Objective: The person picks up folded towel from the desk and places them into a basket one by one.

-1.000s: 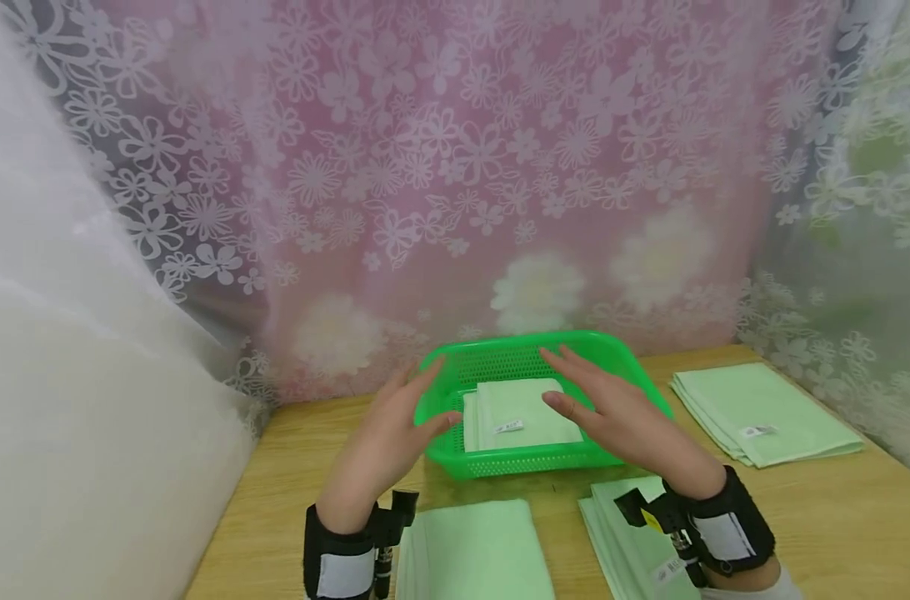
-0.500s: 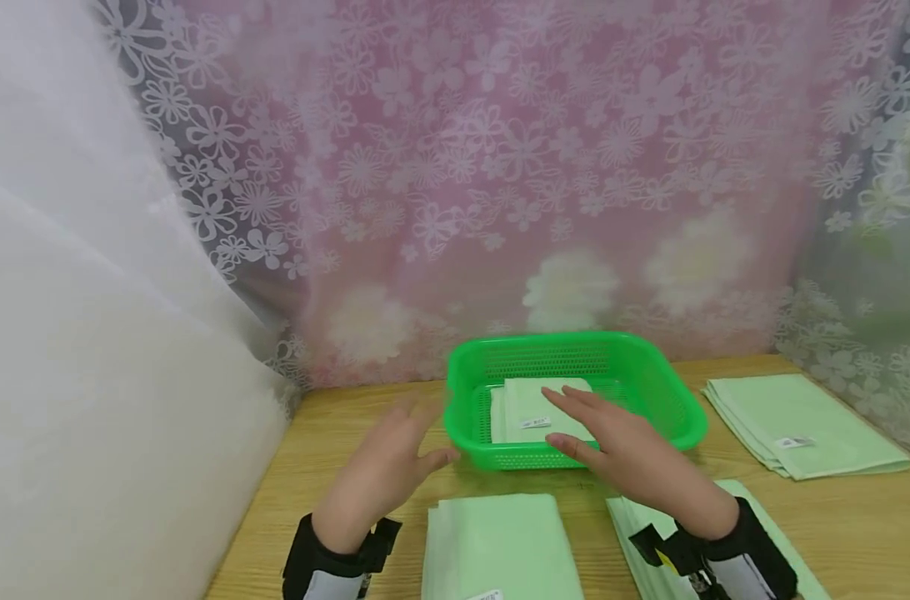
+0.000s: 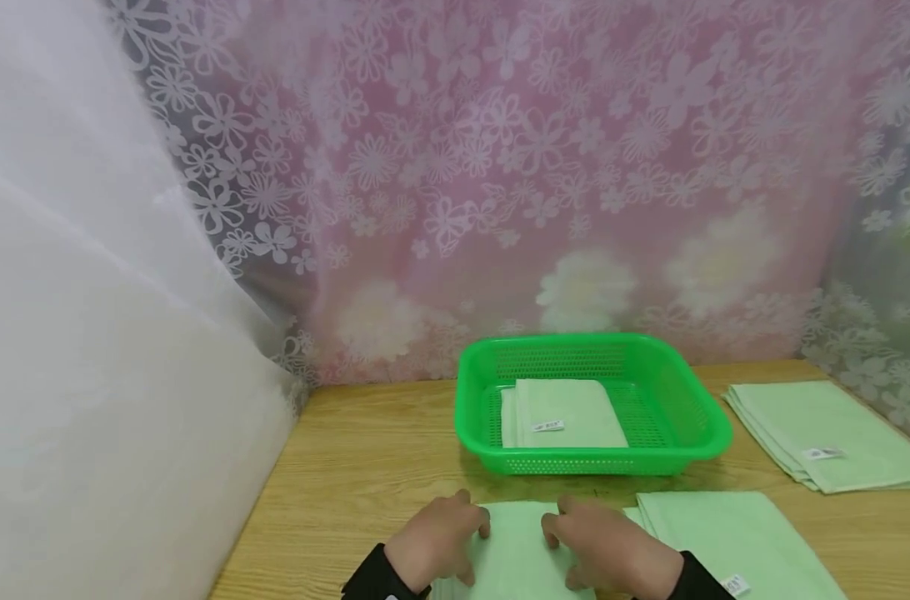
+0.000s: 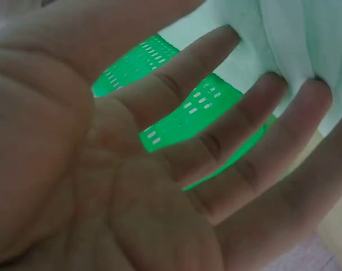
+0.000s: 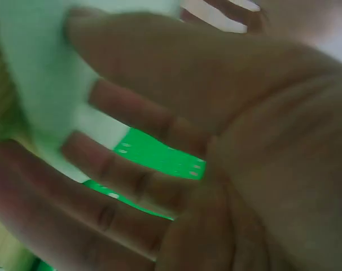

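A folded pale green towel (image 3: 511, 546) lies on the table in front of the basket, cut off by the bottom of the head view. My left hand (image 3: 442, 537) is at its left side, my right hand (image 3: 601, 542) at its right. In the left wrist view, the left fingertips (image 4: 315, 93) touch the pale green cloth, the fingers spread and nearly straight. In the right wrist view, the right thumb (image 5: 120, 36) touches cloth and the fingers are spread. Neither hand visibly grips it.
Behind stands a green perforated basket (image 3: 590, 462) with a folded green towel (image 3: 575, 408) inside. Two more folded towels lie on the right: one near (image 3: 732, 533), one farther back (image 3: 837, 433). A floral curtain (image 3: 500, 167) borders the wooden table (image 3: 350, 467) at the back.
Both hands have come down and back from above the basket to the towel in front of it. The head view has shifted, putting the basket farther right in the picture.
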`<state>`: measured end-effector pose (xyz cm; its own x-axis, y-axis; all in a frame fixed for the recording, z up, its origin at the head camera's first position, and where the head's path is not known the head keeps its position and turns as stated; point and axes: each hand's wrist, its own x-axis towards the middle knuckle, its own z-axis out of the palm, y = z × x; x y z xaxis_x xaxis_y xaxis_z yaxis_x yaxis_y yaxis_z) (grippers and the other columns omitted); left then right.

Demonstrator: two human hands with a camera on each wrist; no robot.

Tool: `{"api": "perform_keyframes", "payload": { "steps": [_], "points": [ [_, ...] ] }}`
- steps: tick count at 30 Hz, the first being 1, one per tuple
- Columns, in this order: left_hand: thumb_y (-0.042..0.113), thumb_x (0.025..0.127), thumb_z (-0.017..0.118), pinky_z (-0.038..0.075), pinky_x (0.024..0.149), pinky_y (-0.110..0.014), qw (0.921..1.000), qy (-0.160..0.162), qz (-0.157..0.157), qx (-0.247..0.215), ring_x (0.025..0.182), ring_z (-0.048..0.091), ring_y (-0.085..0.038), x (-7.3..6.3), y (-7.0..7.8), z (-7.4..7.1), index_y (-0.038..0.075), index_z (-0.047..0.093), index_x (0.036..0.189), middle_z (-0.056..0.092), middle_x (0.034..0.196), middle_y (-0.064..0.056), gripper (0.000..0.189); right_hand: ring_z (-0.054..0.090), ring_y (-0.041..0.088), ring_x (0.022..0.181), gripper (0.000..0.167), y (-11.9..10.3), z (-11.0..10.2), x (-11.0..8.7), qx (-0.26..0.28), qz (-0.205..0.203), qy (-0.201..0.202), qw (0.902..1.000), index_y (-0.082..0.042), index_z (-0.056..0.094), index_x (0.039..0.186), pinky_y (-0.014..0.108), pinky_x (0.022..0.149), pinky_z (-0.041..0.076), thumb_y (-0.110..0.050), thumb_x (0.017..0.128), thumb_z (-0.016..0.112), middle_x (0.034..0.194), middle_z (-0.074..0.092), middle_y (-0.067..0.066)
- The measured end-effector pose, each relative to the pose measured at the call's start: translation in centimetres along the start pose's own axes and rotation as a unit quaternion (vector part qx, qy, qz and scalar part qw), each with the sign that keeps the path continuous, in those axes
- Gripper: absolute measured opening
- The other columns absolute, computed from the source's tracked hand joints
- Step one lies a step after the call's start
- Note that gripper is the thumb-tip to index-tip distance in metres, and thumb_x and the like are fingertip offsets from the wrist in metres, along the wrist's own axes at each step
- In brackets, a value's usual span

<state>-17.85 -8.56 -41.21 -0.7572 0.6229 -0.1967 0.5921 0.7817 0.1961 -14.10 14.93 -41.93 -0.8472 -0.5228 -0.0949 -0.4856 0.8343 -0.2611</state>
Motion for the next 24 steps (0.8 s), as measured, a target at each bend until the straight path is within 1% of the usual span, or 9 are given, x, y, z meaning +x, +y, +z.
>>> {"api": "perform_keyframes", "payload": {
  "steps": [2,4,7,10,12,16,20,22,24],
  "points": [
    [0.016,0.062,0.096,0.048,0.068,-0.024,0.9999,-0.002,-0.014,0.001,0.076,0.054,-0.013,0.2,0.0,0.4,0.021,0.072,0.098,0.056,0.092,0.001,0.044,0.044,0.008,0.065,0.037,0.1,0.7,0.3,-0.004,0.002,0.010,0.9999,-0.021,0.057,0.086,0.027,0.057,0.039,-0.018,0.069,0.090,0.082,0.045,-0.009],
    [0.016,0.061,0.097,0.048,0.069,-0.025,0.9998,0.004,-0.018,0.004,0.077,0.053,-0.015,0.4,0.0,0.6,0.022,0.069,0.098,0.054,0.093,0.000,0.046,0.042,0.009,0.063,0.040,0.2,0.9,0.5,-0.005,0.009,0.020,0.9997,-0.021,0.054,0.085,0.027,0.057,0.037,-0.015,0.068,0.090,0.081,0.043,-0.009],
    [0.016,0.063,0.096,0.048,0.069,-0.028,0.9994,0.008,-0.032,-0.005,0.082,0.052,-0.019,0.7,-0.1,0.7,0.022,0.067,0.101,0.052,0.098,-0.002,0.048,0.042,0.012,0.062,0.040,0.2,0.8,0.8,0.007,0.039,0.022,0.9990,-0.020,0.054,0.086,0.029,0.057,0.036,-0.014,0.068,0.089,0.083,0.046,-0.008],
    [0.016,0.065,0.095,0.047,0.067,-0.030,0.9983,0.013,-0.050,-0.025,0.085,0.050,-0.022,0.8,-0.3,0.7,0.021,0.066,0.105,0.051,0.104,-0.007,0.050,0.043,0.016,0.061,0.040,0.4,0.8,1.0,0.017,0.076,0.017,0.9968,-0.021,0.054,0.090,0.031,0.056,0.037,-0.018,0.070,0.089,0.085,0.049,-0.006],
    [0.017,0.066,0.094,0.047,0.067,-0.032,0.9971,0.018,-0.064,-0.038,0.086,0.050,-0.024,0.8,-0.5,0.7,0.020,0.064,0.108,0.052,0.106,-0.009,0.051,0.044,0.017,0.061,0.040,0.5,0.7,1.1,0.015,0.087,0.018,0.9959,-0.021,0.054,0.092,0.032,0.055,0.038,-0.021,0.072,0.089,0.083,0.051,-0.006],
    [0.022,0.068,0.093,0.047,0.068,-0.033,0.9956,0.013,-0.077,-0.052,0.087,0.048,-0.024,0.7,-0.8,0.7,0.019,0.060,0.109,0.053,0.101,-0.009,0.052,0.042,0.014,0.060,0.037,0.7,1.0,1.0,0.012,0.049,0.030,0.9983,-0.021,0.054,0.095,0.029,0.054,0.035,-0.016,0.075,0.085,0.077,0.049,-0.006],
    [0.021,0.071,0.092,0.047,0.070,-0.031,0.9953,-0.006,-0.069,-0.068,0.088,0.049,-0.020,0.7,-1.2,0.6,0.021,0.058,0.109,0.053,0.098,-0.004,0.051,0.040,0.011,0.058,0.039,0.5,1.8,1.0,0.016,-0.005,0.048,0.9987,-0.019,0.052,0.096,0.026,0.053,0.034,-0.001,0.073,0.077,0.076,0.046,-0.005],
    [0.018,0.073,0.090,0.048,0.070,-0.030,0.9943,-0.020,-0.064,-0.083,0.086,0.052,-0.017,0.7,-1.2,0.5,0.022,0.057,0.111,0.056,0.098,-0.002,0.050,0.039,0.011,0.058,0.041,0.3,2.0,1.1,0.018,-0.016,0.054,0.9983,-0.018,0.052,0.097,0.025,0.053,0.035,0.005,0.071,0.074,0.077,0.045,-0.005],
    [0.015,0.076,0.088,0.047,0.069,-0.029,0.9938,-0.030,-0.057,-0.091,0.083,0.054,-0.013,0.7,-1.0,0.6,0.024,0.057,0.114,0.059,0.097,-0.001,0.050,0.039,0.011,0.058,0.042,0.1,2.2,1.2,0.028,-0.023,0.052,0.9980,-0.018,0.052,0.098,0.024,0.053,0.035,0.009,0.073,0.073,0.079,0.045,-0.004]
  ]
}}
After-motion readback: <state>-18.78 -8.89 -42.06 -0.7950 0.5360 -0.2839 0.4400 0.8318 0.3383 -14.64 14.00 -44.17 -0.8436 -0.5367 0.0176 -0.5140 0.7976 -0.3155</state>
